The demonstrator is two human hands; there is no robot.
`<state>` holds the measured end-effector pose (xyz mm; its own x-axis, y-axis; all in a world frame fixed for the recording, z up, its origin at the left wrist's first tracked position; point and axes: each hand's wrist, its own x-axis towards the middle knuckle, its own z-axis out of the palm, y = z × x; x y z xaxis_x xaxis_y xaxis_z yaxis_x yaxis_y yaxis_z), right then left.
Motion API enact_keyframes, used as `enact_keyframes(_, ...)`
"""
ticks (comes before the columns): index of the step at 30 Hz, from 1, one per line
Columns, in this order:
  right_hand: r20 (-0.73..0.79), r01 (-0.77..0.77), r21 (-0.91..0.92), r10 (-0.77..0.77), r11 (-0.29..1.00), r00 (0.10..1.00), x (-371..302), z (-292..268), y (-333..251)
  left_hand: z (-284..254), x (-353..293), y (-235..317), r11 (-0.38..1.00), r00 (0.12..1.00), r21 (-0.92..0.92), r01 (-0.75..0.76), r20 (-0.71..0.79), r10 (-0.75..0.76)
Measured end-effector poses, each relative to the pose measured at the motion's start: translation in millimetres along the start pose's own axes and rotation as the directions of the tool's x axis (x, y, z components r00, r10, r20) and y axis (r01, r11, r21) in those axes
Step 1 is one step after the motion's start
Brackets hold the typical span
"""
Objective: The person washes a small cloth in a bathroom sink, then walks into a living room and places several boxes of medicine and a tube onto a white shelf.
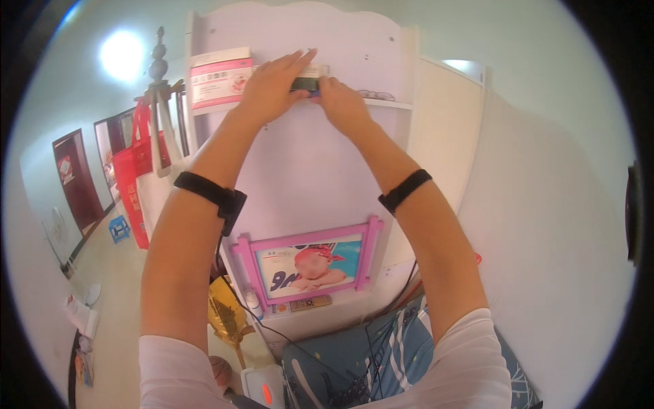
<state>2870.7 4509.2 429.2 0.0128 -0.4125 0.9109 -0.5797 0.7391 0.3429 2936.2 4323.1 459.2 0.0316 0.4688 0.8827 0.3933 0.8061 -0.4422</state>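
Observation:
Both my arms reach up to a pale lilac shelf. My left hand is at a group of small boxes on it, fingers stretched out over their left part and thumb apart below. My right hand has its fingertips closed at the right end of a small dark box. Behind and above this box shows a small whitish box, partly hidden by my left fingers. Left of my left hand stands a pink and white carton. A pair of eyeglasses lies right of my right hand.
Below the shelf leans a pink-framed picture, with a remote control and a small white bottle near it. A bedpost-like stand holds a red bag at left. Patterned bedding lies below.

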Motion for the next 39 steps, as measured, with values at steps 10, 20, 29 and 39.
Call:
enact_keyframes(10,0.061,-0.039,-0.257,0.056,0.966,0.997,-28,-72,26,14,5,22,0.983,0.982,0.112,0.143,0.109,-0.155)
enact_keyframes(20,0.054,-0.192,-0.313,0.219,0.930,0.974,-82,-161,79,54,-3,26,0.859,0.950,0.474,0.193,0.129,-0.284)
enact_keyframes(29,0.019,-0.234,-0.272,0.248,0.933,0.969,-95,-176,78,64,-3,37,0.836,0.926,0.471,0.281,0.095,-0.364)
enact_keyframes(39,-0.014,-0.271,-0.235,0.275,0.934,0.961,-87,-155,57,69,-38,56,0.872,0.973,0.463,0.160,0.075,-0.218)
